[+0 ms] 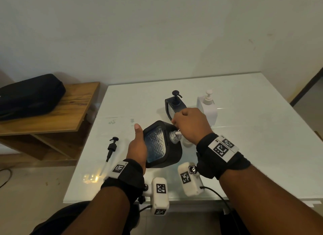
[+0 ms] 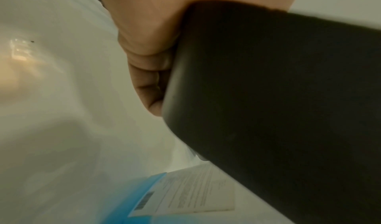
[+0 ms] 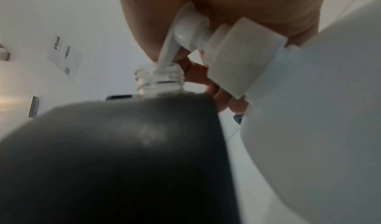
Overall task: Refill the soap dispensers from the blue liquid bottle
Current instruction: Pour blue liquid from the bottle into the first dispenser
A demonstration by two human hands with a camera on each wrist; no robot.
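A loose black pump (image 1: 111,148) lies near the white table's (image 1: 262,147) left edge, with bare tabletop around it. Just right of it, a black dispenser (image 1: 163,144) is held tilted by the left hand (image 1: 137,146), fingers wrapped round its side, thumb up. The white bottle's (image 3: 309,113) pump nozzle (image 3: 168,51) is pressed into its open neck (image 3: 158,79) by the right hand (image 1: 189,125). A second black dispenser (image 1: 174,104) and a white one (image 1: 207,106) stand behind, with bare tabletop to their right.

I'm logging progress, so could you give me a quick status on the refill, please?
Left hand grips tilted black dispenser, pump off. Right hand holds white pump bottle, nozzle at the open neck. Loose black pump lies aside; nothing in the way.
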